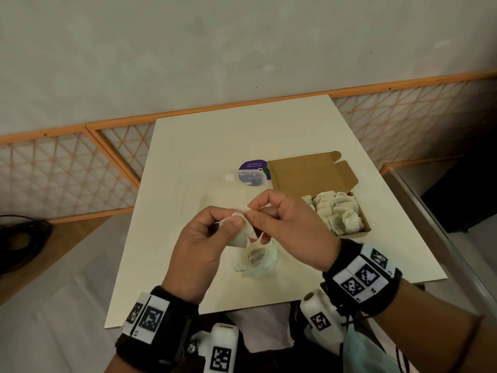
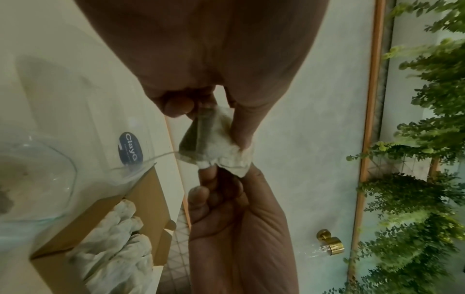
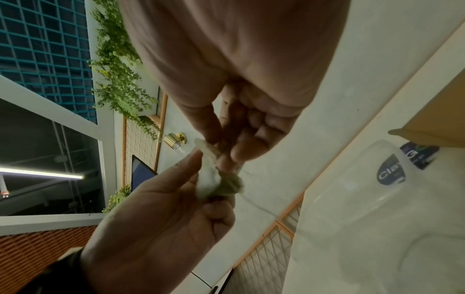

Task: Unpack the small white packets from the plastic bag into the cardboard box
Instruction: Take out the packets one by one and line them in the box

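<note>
Both hands hold one small white packet [image 1: 240, 232] above the middle of the table. My left hand [image 1: 215, 227] pinches it between thumb and fingers, and my right hand [image 1: 258, 214] pinches its upper edge. The left wrist view shows the crumpled packet [image 2: 214, 139] with a thin thread trailing from it. In the right wrist view the packet [image 3: 214, 179] sits between the two sets of fingertips. The clear plastic bag [image 1: 255, 258] lies crumpled on the table right under the hands. The open cardboard box [image 1: 309, 176] stands to the right, with several white packets [image 1: 338, 211] in it.
A clear plastic package with a purple label [image 1: 252, 172] lies behind the hands, left of the box. The cream table [image 1: 188, 146] ends close behind at a wall with an orange lattice panel [image 1: 67, 168]. A dark cable [image 1: 21, 238] lies on the floor at left.
</note>
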Tool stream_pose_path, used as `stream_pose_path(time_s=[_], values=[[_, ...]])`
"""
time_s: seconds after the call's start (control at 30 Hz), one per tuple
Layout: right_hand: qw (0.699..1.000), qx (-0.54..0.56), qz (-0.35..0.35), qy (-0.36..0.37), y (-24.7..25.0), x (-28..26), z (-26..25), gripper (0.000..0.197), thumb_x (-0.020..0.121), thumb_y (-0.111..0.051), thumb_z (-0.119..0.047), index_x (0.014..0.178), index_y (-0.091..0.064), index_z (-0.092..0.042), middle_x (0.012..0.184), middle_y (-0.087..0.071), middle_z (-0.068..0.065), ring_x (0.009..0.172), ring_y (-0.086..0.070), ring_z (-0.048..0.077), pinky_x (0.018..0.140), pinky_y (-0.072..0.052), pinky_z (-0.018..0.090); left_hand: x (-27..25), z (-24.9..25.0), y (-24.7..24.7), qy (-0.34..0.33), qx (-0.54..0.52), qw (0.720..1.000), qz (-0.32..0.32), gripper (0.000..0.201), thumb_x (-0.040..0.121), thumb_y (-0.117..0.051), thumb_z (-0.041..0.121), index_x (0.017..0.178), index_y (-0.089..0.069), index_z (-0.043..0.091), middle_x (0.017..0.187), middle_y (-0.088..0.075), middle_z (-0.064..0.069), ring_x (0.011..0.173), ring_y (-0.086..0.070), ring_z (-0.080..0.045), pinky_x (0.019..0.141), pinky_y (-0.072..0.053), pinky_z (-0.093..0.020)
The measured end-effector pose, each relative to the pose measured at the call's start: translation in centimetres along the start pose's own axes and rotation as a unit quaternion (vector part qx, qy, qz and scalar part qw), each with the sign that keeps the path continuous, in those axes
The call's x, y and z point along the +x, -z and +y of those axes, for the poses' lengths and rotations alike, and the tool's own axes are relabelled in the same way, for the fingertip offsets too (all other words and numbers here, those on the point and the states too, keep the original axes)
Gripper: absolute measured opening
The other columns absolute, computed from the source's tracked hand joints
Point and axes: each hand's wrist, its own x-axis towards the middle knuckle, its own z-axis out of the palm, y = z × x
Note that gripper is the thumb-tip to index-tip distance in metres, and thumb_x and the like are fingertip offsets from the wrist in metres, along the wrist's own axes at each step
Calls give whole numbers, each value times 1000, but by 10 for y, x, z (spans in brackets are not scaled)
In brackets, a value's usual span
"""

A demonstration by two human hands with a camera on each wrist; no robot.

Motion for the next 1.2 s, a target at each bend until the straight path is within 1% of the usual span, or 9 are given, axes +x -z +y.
stream_pose_path(time_s=[0.1, 0.3, 0.37, 0.47, 0.53, 0.73, 0.93, 1.1, 1.2], values=[[999, 34, -35, -5, -6, -4, 7, 18, 100, -68, -23, 107, -66, -6, 91, -75, 23, 75, -70, 36, 76, -59, 55, -1, -4, 0, 34, -25, 999, 19, 11, 90, -75, 23, 94, -72, 13, 94, -74, -12, 81, -67, -23, 75, -56, -38], [999, -9, -49, -17, -12, -5, 23, 29, 89, -79, -22, 113, -64, -15, 91, -76, 8, 77, -69, 25, 78, -59, 58, -3, -14, -1, 41, -27, 998, 24, 10, 85, -70, 20, 92, -72, 14, 91, -75, -17, 80, -70, -25, 74, -58, -35], [998, -30, -48, -19, -7, -4, 22, 21, 91, -77, -13, 109, -66, -10, 91, -77, 6, 76, -69, 21, 75, -62, 53, -3, -16, -4, 40, -24, 999, 14, 12, 84, -71, 18, 94, -71, 12, 89, -75, -14, 78, -71, -22, 71, -58, -29], [996, -72, -47, -15, 16, -4, 12, 10, 94, -74, -9, 103, -70, -6, 87, -77, 0, 73, -68, 10, 68, -60, 31, -2, -19, -7, 42, -2, 999, 23, 15, 84, -73, 10, 99, -71, 11, 79, -69, 2, 67, -62, -9, 64, -51, -17], [995, -89, -36, -16, 39, -5, 2, 7, 94, -74, -8, 99, -71, -8, 81, -75, -5, 68, -65, 4, 66, -56, 22, -1, -26, -3, 50, 29, 998, 37, 16, 86, -75, 7, 100, -72, 14, 76, -66, 7, 67, -56, -7, 68, -46, -20], [993, -111, 39, -14, 117, -11, -23, 10, 88, -80, -14, 93, -72, -19, 84, -75, 7, 75, -63, 13, 72, -50, 21, 5, -48, 14, 71, 207, 973, 75, 8, 87, -80, 19, 89, -77, 26, 83, -73, 18, 68, -59, 0, 72, -45, -21], [995, -28, 84, -55, 166, -6, -1, 12, 85, -75, -11, 95, -68, -13, 101, -79, 12, 86, -74, 21, 73, -62, 33, 2, -74, 24, 79, 338, 937, 42, 15, 86, -80, 26, 94, -74, 38, 109, -65, 14, 95, -64, -3, 77, -44, -17], [965, -219, 100, -102, 168, 4, 58, 7, 91, -77, -19, 93, -71, -22, 86, -78, 6, 78, -74, 22, 77, -62, 43, 1, -95, 31, 74, 401, 912, 38, 22, 83, -82, 26, 94, -75, 43, 119, -56, 8, 115, -56, -12, 97, -41, -30], [928, -349, 87, -101, 157, 11, 84, 12, 91, -73, -30, 84, -64, -33, 76, -70, -7, 68, -65, 9, 64, -51, 21, 0, -101, 33, 99, 422, 901, 33, 20, 83, -81, 31, 92, -75, 47, 128, -55, 1, 123, -53, -17, 105, -42, -40]])
